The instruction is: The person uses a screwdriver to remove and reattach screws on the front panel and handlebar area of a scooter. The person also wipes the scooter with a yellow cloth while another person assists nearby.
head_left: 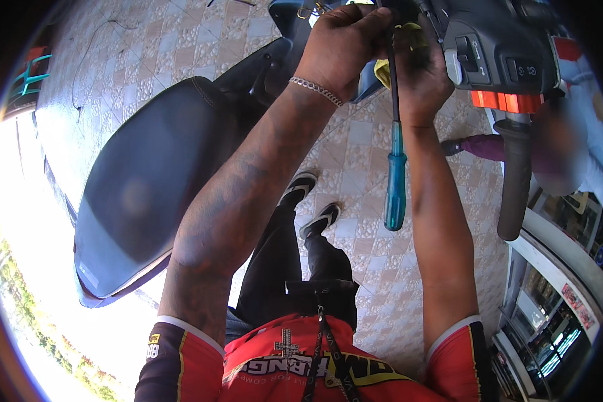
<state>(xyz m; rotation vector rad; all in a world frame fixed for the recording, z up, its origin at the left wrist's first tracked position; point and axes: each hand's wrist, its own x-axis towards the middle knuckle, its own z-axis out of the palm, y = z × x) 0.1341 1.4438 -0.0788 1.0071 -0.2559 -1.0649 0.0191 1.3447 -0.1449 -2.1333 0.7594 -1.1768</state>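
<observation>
A screwdriver [396, 184] with a translucent blue handle hangs handle-down, its long dark shaft running up to the top edge of the picture. The fingertips of my left hand [342, 43] are pinched together at the upper shaft; the screwdriver's tip is out of sight. Just right of the shaft, my right hand [422, 77] is curled around a bunched yellow cloth [382, 72], its fingers partly in shadow. Both hands are over the front of a dark scooter, beside its handlebar switch housing [496, 53]. Whatever lies behind the hands is mostly hidden.
The scooter's black seat [154, 181] extends to the left, and its rubber handlebar grip [514, 181] points down at the right. Another person in a purple sleeve [484, 147] is beyond the handlebar. Glass-fronted shelves [536, 301] line the right side, above a patterned tile floor [368, 261].
</observation>
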